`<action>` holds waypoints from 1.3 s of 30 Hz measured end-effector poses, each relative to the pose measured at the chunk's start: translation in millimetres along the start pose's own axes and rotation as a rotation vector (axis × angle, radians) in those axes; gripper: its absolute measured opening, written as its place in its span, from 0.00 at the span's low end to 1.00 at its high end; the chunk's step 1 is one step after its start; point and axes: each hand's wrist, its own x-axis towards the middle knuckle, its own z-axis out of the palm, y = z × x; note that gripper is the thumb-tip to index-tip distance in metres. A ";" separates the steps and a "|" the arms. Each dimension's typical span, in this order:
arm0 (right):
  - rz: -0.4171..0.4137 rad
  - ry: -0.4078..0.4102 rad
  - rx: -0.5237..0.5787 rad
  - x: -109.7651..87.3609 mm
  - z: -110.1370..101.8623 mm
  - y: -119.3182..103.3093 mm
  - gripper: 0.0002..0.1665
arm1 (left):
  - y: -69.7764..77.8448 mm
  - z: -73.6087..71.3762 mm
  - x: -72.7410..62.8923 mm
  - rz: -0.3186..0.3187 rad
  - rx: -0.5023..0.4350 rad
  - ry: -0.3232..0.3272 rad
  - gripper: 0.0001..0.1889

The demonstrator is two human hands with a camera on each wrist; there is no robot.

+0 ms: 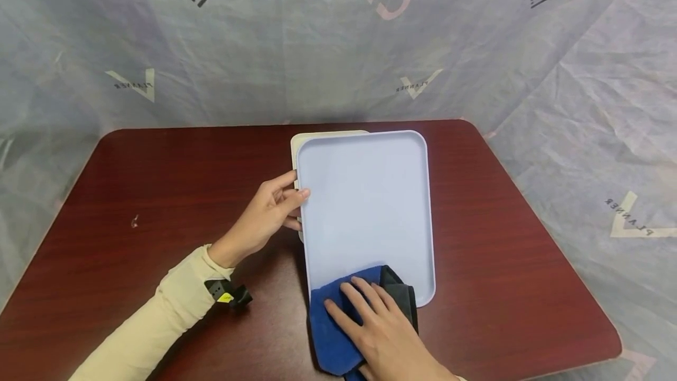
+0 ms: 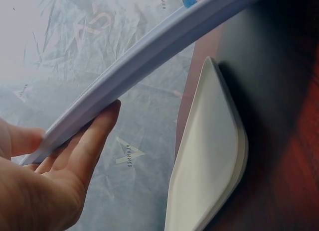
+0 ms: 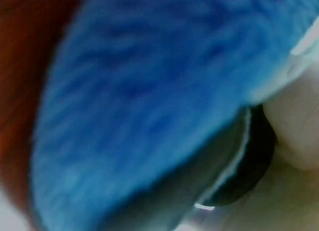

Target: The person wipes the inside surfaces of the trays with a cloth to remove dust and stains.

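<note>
A pale lavender rectangular tray [image 1: 370,204] is held raised and tilted above the table. My left hand [image 1: 267,210] pinches its left rim, thumb on the face and fingers behind, as the left wrist view shows of the tray's edge [image 2: 124,66]. My right hand [image 1: 383,328] holds a blue cloth [image 1: 338,334] with a dark grey side against the tray's lower end, fingers spread over it and the thumb lower down, partly hidden. Blue pile of the cloth [image 3: 149,91] fills most of the right wrist view, blurred.
Behind the lavender tray a cream tray [image 2: 209,146] rests on the dark red wooden table [image 1: 502,240], mostly covered in the head view. A black strap [image 1: 240,297] sits at my left wrist. Grey printed sheeting [image 1: 328,46] hangs beyond the table.
</note>
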 end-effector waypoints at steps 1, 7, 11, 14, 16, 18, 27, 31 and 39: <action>0.019 -0.001 0.015 -1.2 -0.4 2.4 0.53 | 0.1 0.0 0.1 -0.002 0.000 0.002 0.22; 0.188 0.012 0.068 -10.1 -7.8 22.8 0.57 | -0.8 -1.2 0.8 -0.022 -0.004 0.012 0.22; 0.286 0.028 0.084 -16.8 -11.9 35.6 0.56 | -1.0 -1.5 1.1 -0.032 -0.020 0.018 0.21; 0.339 0.028 0.100 -20.9 -13.3 42.3 0.55 | -2.7 -1.1 1.7 -0.032 -0.032 0.015 0.21; 0.361 0.028 0.105 -23.0 -13.8 45.1 0.55 | -3.8 -0.6 2.0 -0.030 -0.040 0.009 0.21; 0.376 0.030 0.107 -25.2 -13.8 46.5 0.54 | -4.6 -0.1 2.2 -0.027 -0.047 0.002 0.22; 0.439 0.014 0.108 -35.6 -12.8 43.4 0.51 | -1.4 0.6 1.6 -0.025 -0.056 0.007 0.22; 0.452 0.003 0.098 -39.6 -13.1 41.3 0.50 | -0.2 0.9 1.1 -0.023 -0.059 0.008 0.21; 0.434 -0.002 0.111 -38.5 -11.9 38.5 0.49 | -0.9 0.7 2.2 -0.013 -0.048 0.013 0.21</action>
